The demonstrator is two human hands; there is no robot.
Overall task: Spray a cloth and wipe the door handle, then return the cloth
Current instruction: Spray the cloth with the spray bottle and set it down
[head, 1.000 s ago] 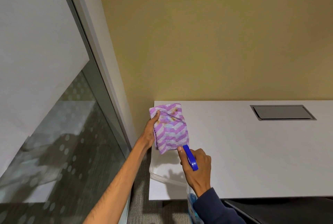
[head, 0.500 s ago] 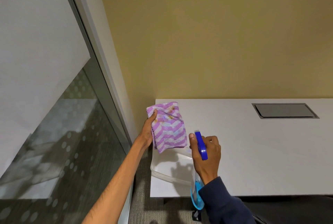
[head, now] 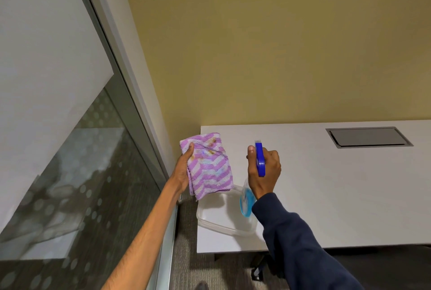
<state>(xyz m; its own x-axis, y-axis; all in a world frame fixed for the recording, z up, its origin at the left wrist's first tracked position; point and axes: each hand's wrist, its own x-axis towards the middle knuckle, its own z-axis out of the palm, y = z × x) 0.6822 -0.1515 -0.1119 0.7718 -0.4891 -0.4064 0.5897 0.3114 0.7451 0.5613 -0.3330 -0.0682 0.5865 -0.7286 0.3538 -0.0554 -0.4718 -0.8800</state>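
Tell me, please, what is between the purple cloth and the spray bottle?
Nothing solid. In the head view, the gap between the cloth and the spray bottle shows only bare white table behind it; the clear container sits lower, below the gap.

The cloth [head: 208,168] is rough terry fabric, the spray bottle [head: 246,201] translucent glossy plastic, the container [head: 224,219] clear plastic, the bench [head: 338,184] smooth matt white.

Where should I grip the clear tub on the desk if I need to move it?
Grip the tub by its near left rim, coming from the front-left. It sits at the desk corner, that rim is bare and raised, while the cloth and spray bottle hang over its far side.
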